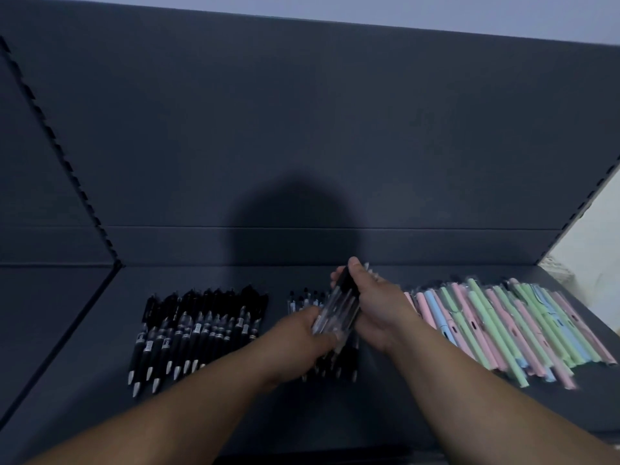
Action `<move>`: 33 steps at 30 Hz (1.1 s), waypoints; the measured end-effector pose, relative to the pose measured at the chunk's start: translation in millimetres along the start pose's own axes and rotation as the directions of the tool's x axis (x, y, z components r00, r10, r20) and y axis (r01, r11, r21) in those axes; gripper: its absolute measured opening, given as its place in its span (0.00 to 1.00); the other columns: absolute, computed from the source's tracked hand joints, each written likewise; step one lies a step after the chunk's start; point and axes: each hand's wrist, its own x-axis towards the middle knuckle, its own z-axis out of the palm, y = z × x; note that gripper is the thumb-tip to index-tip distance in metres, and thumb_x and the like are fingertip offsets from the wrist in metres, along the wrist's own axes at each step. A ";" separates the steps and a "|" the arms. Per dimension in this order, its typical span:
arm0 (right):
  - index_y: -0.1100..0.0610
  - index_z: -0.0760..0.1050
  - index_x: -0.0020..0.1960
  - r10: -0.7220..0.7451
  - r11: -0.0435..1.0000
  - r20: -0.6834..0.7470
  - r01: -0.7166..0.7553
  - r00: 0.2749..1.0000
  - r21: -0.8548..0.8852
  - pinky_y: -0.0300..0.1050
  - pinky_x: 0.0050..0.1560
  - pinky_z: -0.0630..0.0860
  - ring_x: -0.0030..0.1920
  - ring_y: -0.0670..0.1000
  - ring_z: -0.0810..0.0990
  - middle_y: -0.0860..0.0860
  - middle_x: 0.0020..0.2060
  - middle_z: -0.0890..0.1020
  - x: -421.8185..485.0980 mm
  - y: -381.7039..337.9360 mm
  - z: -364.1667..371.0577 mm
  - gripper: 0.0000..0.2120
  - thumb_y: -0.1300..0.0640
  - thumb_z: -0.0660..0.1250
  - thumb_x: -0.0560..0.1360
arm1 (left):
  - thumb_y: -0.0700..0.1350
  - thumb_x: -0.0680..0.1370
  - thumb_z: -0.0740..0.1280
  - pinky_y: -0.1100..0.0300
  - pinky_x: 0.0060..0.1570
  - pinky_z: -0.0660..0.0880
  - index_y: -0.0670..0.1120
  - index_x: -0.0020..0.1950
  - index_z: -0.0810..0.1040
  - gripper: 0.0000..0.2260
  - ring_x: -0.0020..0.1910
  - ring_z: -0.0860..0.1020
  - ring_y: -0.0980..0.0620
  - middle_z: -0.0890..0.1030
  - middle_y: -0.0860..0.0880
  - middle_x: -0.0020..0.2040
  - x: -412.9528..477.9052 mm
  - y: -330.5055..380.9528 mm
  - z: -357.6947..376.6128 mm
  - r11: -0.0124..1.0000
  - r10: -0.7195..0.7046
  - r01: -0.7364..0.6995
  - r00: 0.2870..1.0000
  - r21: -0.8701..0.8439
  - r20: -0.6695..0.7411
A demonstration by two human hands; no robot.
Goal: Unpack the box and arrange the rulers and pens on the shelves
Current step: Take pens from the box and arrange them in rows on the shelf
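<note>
A person is gripping a bundle of clear-barrelled pens with dark sections (pixel 339 307) in both hands above a dark grey shelf (pixel 100 330). The left hand (pixel 302 327) is curling round the bundle's near end, while the right hand (pixel 375 307) is closing round its far end, thumb lying along the top. Holding both ends appears to be squaring the loose pens together so they can go down as one tidy group.

The bundle is hanging just above a row of matching clear pens (pixel 303 298) already lying on the shelf, which looks to be where it belongs. Its long axis is running from the person's near left up and away to the right, towards the dark back panel (pixel 302 129). It is slightly skewed against the row below, so it will likely need turning to match. Blur is hiding which end carries the tips.

Left of the bundle, a row of black pens with silver tips (pixel 198 327) is lying side by side, tips pointing towards the person. Right of it, a spread of pastel pink, green and blue pens (pixel 510 323) is slanting across the shelf. The sorting by kind suggests a display being built. No box or ruler is showing.
</note>
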 end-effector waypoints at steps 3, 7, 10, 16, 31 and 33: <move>0.61 0.74 0.46 0.017 0.997 0.066 -0.023 0.998 0.080 0.45 0.39 0.79 0.43 0.51 0.81 0.57 0.43 0.82 -1.2 0.3 3.1 0.13 0.54 0.59 0.82 | 0.48 0.78 0.66 0.71 0.40 0.71 0.50 0.54 0.75 0.06 0.38 0.76 0.62 0.79 0.55 0.42 2.4 0.5 -1.7 0.998 0.039 -0.041 0.999 0.046 0.038; 0.59 0.75 0.48 0.049 0.997 0.124 -0.040 0.991 -0.069 0.48 0.42 0.80 0.43 0.53 0.83 0.57 0.43 0.84 -3.4 -5.9 -9.3 0.10 0.53 0.61 0.81 | 0.48 0.79 0.64 0.60 0.45 0.74 0.52 0.51 0.72 0.03 0.39 0.76 0.57 0.79 0.53 0.42 9.3 2.5 -11.3 0.972 0.043 -0.061 0.996 0.229 0.082; 0.58 0.77 0.49 0.119 0.928 0.136 -0.061 0.984 -0.369 0.44 0.37 0.81 0.38 0.51 0.84 0.55 0.42 0.85 -7.9 -22.5 -31.1 0.07 0.54 0.69 0.76 | 0.48 0.80 0.62 0.57 0.53 0.73 0.46 0.59 0.68 0.10 0.51 0.76 0.50 0.77 0.47 0.54 17.4 4.8 -23.8 0.847 0.035 -0.092 0.993 0.524 0.117; 0.54 0.80 0.52 0.319 0.572 0.182 -0.036 0.930 -0.819 0.42 0.43 0.78 0.37 0.46 0.81 0.48 0.39 0.84 -24.0 -52.9 -45.6 0.13 0.46 0.67 0.76 | 0.45 0.80 0.59 0.55 0.56 0.69 0.46 0.61 0.67 0.10 0.57 0.72 0.48 0.72 0.46 0.58 35.8 6.4 -34.0 0.432 0.234 -0.339 0.937 0.835 0.259; 0.63 0.69 0.54 0.048 0.289 -0.205 -0.211 0.977 -0.934 0.41 0.32 0.77 0.33 0.54 0.82 0.61 0.45 0.82 -20.4 6.7 -50.6 0.13 0.52 0.59 0.80 | 0.46 0.81 0.59 0.63 0.72 0.46 0.45 0.78 0.50 0.28 0.77 0.49 0.50 0.49 0.46 0.78 30.1 -38.0 13.3 0.920 0.092 0.019 0.960 0.392 -0.264; 0.63 0.68 0.60 0.036 0.192 -0.191 -0.194 0.981 -0.962 0.42 0.37 0.77 0.44 0.56 0.84 0.60 0.52 0.81 -20.3 13.2 -44.6 0.18 0.49 0.62 0.79 | 0.46 0.81 0.59 0.63 0.72 0.46 0.45 0.78 0.50 0.28 0.77 0.48 0.50 0.48 0.46 0.78 30.4 -41.3 16.2 0.921 0.082 0.026 0.963 0.388 -0.258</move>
